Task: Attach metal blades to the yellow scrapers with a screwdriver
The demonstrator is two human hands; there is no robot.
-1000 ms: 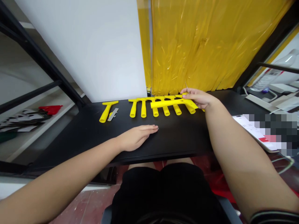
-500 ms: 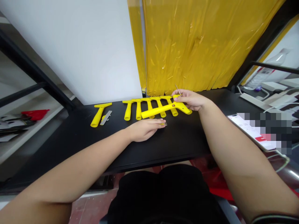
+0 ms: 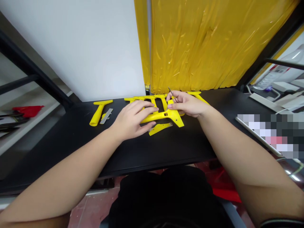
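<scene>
My right hand point(image 3: 184, 103) grips a yellow T-shaped handle point(image 3: 176, 117) by its crosspiece, its tube pointing left. A thin dark metal rod point(image 3: 172, 94) sticks up from the same fingers; its lower end is hidden. Around the handle's tube end is my left hand point(image 3: 135, 120), fingers and thumb apart on either side; whether it touches the tube I cannot tell. Below the handle lies a flat yellow piece point(image 3: 160, 128) with grey metal at its ends. Behind both hands stretches a row of similar yellow handles point(image 3: 154, 103), partly covered.
On the black table point(image 3: 142, 155), one more yellow handle point(image 3: 97, 114) lies at left beside a grey metal plate with yellow point(image 3: 106, 116). A phone point(image 3: 258, 136) rests at right. White board point(image 3: 106, 47) and yellow sheeting point(image 3: 190, 47) rise behind the table.
My left hand has lifted off the flat yellow piece, leaving it on the table, and moved to the handle's tube. My right hand has brought the handle slightly left and nearer.
</scene>
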